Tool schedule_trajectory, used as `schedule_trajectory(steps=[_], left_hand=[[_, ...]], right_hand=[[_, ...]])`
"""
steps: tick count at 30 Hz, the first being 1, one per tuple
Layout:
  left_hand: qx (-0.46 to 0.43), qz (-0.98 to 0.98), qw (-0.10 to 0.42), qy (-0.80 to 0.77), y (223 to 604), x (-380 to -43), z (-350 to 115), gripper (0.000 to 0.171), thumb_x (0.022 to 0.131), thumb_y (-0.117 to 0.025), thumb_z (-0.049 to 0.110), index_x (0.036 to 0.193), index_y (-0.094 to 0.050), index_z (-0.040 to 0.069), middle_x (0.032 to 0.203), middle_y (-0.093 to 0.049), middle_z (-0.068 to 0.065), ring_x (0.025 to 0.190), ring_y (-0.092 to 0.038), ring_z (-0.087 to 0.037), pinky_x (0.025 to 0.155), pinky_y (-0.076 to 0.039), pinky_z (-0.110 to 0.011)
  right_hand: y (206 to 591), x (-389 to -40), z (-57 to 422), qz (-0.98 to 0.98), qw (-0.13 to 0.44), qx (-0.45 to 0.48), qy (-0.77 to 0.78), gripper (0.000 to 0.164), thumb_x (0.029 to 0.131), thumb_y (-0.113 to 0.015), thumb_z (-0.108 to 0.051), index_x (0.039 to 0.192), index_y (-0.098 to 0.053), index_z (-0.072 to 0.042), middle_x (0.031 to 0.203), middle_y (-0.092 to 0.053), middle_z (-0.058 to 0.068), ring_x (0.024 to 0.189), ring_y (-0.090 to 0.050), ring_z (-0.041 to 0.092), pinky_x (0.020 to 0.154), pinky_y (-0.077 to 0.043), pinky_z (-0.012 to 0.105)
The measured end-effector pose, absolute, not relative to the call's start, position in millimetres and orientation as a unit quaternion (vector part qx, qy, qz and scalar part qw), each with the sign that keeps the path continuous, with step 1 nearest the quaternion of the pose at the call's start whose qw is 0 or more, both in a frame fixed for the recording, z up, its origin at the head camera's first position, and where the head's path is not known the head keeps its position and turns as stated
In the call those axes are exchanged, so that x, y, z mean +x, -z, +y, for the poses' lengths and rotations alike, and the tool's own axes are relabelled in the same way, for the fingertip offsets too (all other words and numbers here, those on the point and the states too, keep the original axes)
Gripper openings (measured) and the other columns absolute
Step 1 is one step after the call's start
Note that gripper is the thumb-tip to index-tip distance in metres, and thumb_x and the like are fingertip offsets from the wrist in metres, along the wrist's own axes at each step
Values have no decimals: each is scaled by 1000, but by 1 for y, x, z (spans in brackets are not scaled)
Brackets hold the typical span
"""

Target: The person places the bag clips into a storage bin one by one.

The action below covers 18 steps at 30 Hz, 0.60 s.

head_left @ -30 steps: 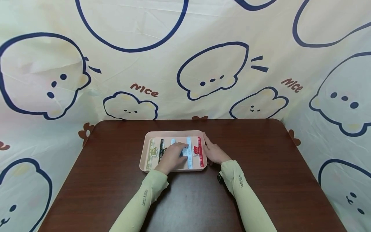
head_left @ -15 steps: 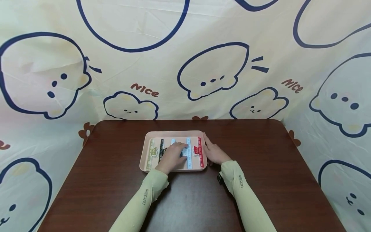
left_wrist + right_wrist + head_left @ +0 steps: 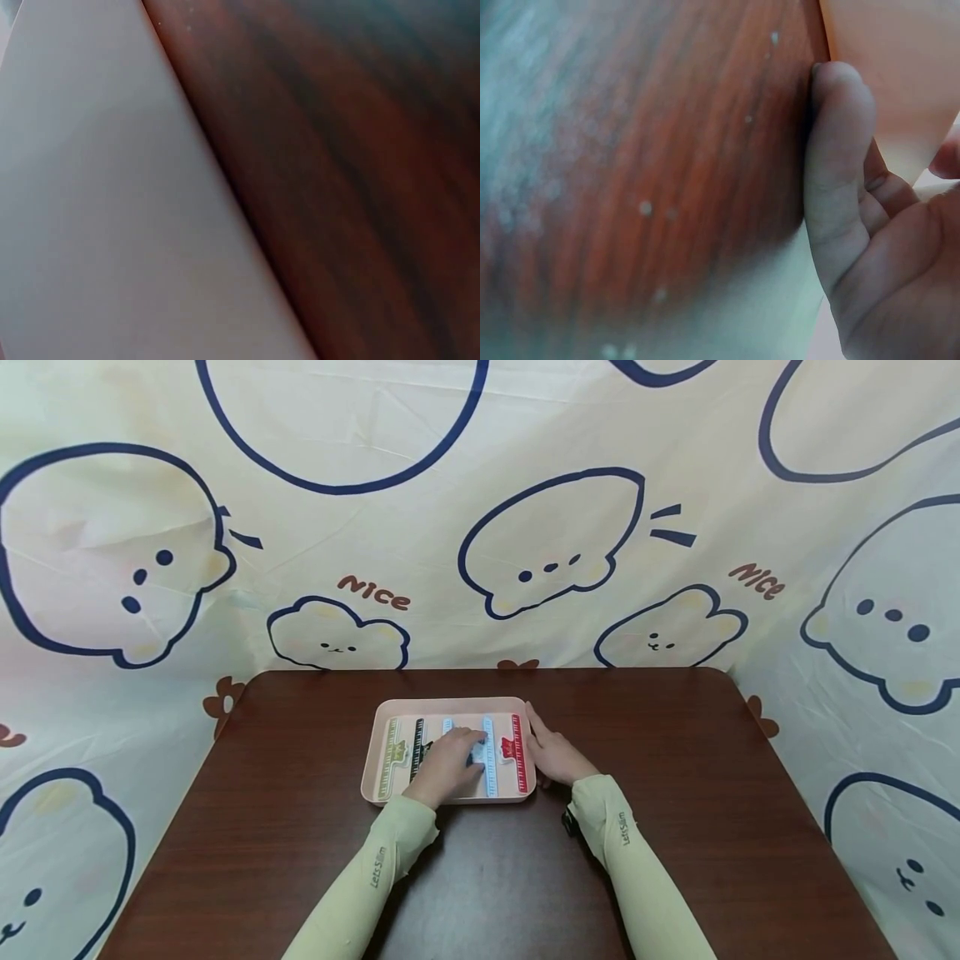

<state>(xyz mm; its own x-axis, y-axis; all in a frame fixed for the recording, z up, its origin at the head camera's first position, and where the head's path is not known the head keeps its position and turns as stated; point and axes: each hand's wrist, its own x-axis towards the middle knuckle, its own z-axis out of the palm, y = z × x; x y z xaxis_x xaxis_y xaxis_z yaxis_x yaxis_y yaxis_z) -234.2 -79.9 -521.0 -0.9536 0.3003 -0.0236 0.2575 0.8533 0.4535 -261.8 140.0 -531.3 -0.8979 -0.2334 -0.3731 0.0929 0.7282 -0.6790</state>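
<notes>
A pale pink tray (image 3: 450,703) lies on the table, holding a row of upright strip-shaped rulers with small cut-out figures on their sides. My left hand (image 3: 444,764) reaches over the tray; its thumb and fingers pinch around the figure on the light-blue ruler (image 3: 491,760), whose contact is partly covered. Beneath that hand, another blue ruler (image 3: 447,725) is mostly hidden. My right hand (image 3: 557,756) rests against the tray's right side with fingers extended; in the right wrist view one finger (image 3: 836,150) touches the tray wall (image 3: 907,60).
Inside the tray, a green ruler (image 3: 388,758) and a dark ruler (image 3: 418,739) stand left of the left hand, and a red ruler (image 3: 520,753) at the right. Brown wooden table (image 3: 645,718) surrounds the tray. Behind it hangs a printed cloth (image 3: 435,543).
Both hands keep practically the same place. The light-blue ruler's top end has shifted very slightly toward the person; the tray stays still.
</notes>
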Motion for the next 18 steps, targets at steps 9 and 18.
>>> schedule_trajectory(steps=[9,18], left_hand=[[136,959,61,-239,521,-236,-79,54,92,-80,19,142,-63,10,142,-64,-13,136,-56,-32,117,-44,-50],[127,959,62,-245,521,-238,-77,53,92,-80,18,142,-63,11,143,-62,-13,137,-56,-31,117,-44,-50]], right_hand=[[532,-263,140,901,225,-38,369,66,112,-35,-44,164,6,-45,77,-62,14,61,-62,27,59,-53,36],[533,-264,140,900,224,-37,371,66,112,-35,-44,165,5,-44,77,-62,14,60,-62,28,58,-52,36]])
